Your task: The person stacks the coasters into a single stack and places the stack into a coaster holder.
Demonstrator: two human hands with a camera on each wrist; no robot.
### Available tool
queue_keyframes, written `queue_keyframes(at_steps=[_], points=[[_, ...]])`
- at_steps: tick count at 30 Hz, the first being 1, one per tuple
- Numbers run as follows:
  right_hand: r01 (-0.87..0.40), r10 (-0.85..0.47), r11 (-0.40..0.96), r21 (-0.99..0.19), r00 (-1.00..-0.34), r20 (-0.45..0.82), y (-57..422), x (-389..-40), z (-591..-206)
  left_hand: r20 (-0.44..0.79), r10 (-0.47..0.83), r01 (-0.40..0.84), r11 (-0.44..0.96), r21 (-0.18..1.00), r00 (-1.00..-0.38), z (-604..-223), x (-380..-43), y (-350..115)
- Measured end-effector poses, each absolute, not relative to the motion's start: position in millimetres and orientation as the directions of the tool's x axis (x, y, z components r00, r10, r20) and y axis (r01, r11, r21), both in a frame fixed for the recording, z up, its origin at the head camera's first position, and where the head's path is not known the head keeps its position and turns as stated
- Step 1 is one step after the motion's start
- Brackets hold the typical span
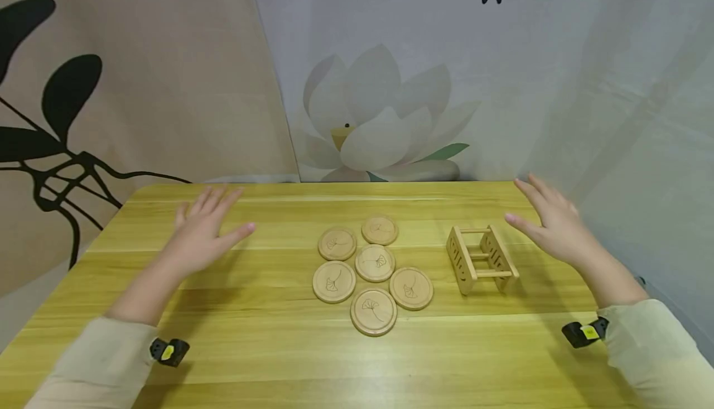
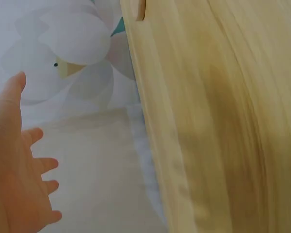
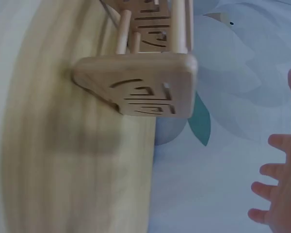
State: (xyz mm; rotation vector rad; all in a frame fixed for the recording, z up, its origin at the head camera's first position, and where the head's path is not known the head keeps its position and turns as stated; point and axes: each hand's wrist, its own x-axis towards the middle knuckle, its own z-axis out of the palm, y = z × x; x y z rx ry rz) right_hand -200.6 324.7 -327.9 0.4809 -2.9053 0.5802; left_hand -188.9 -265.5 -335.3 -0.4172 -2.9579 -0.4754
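Several round wooden coasters, each engraved with a ginkgo leaf, lie flat in a cluster mid-table; one coaster is nearest the front. To their right stands a small wooden rack with cut-out side panels joined by dowels; its panel shows large in the right wrist view. My left hand hovers over the table's left side, fingers spread, holding nothing. Beyond the rack's right side, my right hand is raised with fingers extended and holds nothing. Neither hand touches the coasters or the rack.
The wooden table ends at a back edge against a cloth backdrop printed with a pale lotus and dark leaves. Each wrist wears a black strapped device, such as the wrist device on the left.
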Motion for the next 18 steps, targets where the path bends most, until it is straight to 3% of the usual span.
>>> queue_keyframes(at_steps=[18], points=[[-0.381,-0.298,0.691,-0.614,-0.925,0.238,334,-192,-371,0.220,0.297,0.366,0.820,0.440,-0.929,-369,-199,-237]])
